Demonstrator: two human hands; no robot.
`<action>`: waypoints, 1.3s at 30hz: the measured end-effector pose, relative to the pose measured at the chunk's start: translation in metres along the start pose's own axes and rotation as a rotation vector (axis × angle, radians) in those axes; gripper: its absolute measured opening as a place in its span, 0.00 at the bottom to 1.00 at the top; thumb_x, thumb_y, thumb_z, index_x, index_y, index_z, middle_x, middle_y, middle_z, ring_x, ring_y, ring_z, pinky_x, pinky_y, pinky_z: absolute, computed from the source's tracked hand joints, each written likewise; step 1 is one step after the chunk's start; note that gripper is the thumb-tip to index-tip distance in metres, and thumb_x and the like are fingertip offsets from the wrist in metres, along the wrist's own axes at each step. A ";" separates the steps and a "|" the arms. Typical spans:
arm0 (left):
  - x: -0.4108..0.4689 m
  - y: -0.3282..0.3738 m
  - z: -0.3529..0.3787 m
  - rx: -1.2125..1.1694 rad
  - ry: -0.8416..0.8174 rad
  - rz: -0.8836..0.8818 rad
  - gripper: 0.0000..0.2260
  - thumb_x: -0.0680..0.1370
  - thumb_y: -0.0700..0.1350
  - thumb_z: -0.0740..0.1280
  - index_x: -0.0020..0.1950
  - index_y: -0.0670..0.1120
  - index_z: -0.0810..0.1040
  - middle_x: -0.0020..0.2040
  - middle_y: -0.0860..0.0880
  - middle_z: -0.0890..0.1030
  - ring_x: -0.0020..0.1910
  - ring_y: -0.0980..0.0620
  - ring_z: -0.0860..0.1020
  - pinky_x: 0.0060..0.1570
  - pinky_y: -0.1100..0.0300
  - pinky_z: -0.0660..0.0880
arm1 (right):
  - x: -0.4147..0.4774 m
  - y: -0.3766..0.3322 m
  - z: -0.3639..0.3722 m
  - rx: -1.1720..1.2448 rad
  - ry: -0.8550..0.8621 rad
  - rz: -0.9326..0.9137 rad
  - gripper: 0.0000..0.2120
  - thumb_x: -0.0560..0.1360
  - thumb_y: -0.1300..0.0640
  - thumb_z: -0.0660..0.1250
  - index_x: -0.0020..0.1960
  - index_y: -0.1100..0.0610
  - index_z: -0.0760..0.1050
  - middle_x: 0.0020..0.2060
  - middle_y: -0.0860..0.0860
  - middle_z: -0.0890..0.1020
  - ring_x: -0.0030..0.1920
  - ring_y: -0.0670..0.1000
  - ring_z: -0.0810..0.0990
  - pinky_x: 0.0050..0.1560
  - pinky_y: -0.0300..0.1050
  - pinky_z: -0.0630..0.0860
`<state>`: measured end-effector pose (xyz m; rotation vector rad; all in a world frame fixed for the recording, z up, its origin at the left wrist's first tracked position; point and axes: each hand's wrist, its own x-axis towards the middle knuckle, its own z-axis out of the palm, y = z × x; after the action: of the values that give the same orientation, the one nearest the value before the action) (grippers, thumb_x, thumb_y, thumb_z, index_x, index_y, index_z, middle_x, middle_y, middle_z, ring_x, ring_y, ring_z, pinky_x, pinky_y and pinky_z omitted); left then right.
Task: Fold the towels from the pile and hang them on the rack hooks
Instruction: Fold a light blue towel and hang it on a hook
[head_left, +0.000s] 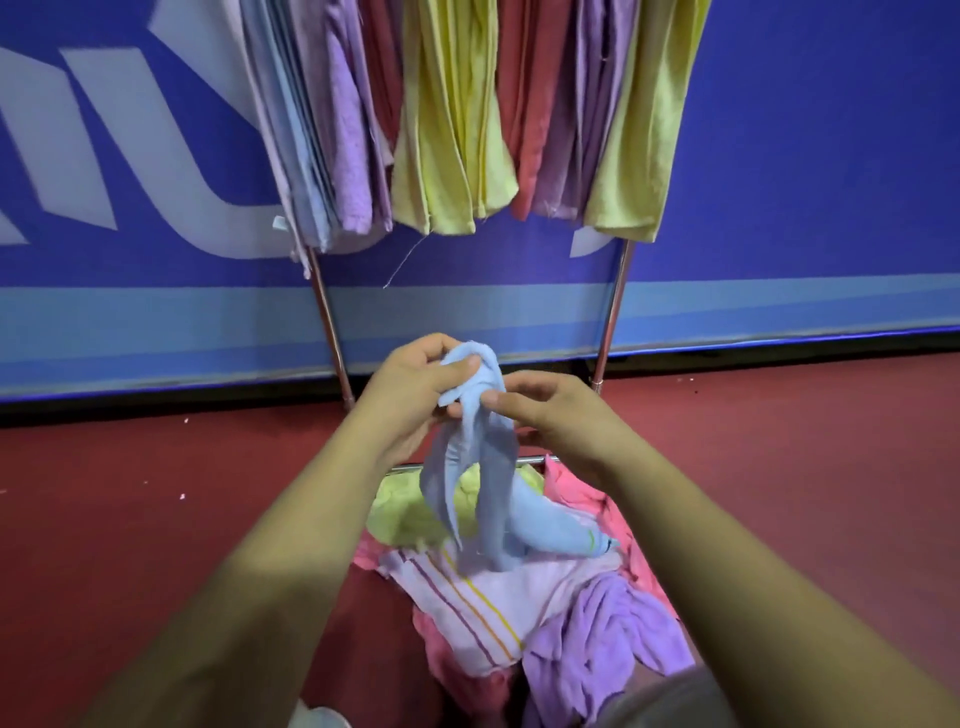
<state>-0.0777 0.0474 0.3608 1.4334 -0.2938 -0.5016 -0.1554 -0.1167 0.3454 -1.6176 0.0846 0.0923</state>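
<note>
Blue banner wall (805, 182) with white lettering, red floor (130, 493)

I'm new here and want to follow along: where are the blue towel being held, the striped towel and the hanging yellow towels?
blue towel (498, 467): head view, its right hanging strand.
striped towel (467, 597): head view, white cloth beside the stripes.
yellow towels (452, 130): head view, middle of the central bunch.

Indoor sports hall prob., red floor (156, 493), blue banner (779, 208)
</note>
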 end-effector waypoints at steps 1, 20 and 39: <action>-0.003 0.000 -0.001 0.055 0.011 0.007 0.02 0.78 0.35 0.67 0.46 0.40 0.76 0.35 0.42 0.76 0.27 0.52 0.71 0.28 0.63 0.68 | 0.000 0.002 0.003 -0.047 0.039 -0.022 0.07 0.75 0.55 0.74 0.48 0.59 0.84 0.44 0.58 0.85 0.44 0.49 0.80 0.51 0.50 0.77; -0.010 0.008 -0.019 0.243 0.092 0.083 0.08 0.77 0.46 0.71 0.39 0.48 0.77 0.34 0.44 0.79 0.35 0.47 0.74 0.37 0.56 0.72 | 0.001 -0.008 0.004 -0.215 0.140 -0.142 0.06 0.78 0.62 0.65 0.51 0.53 0.78 0.31 0.63 0.69 0.32 0.51 0.65 0.33 0.43 0.63; -0.017 0.022 -0.045 0.650 -0.192 0.268 0.05 0.76 0.44 0.73 0.50 0.52 0.84 0.43 0.46 0.84 0.41 0.57 0.77 0.47 0.59 0.73 | 0.001 -0.014 0.005 0.049 0.145 -0.156 0.04 0.75 0.61 0.74 0.43 0.61 0.79 0.38 0.53 0.80 0.41 0.49 0.76 0.47 0.44 0.72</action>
<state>-0.0677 0.0959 0.3785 1.9361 -0.8491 -0.3332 -0.1533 -0.1114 0.3587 -1.5746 0.0716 -0.1472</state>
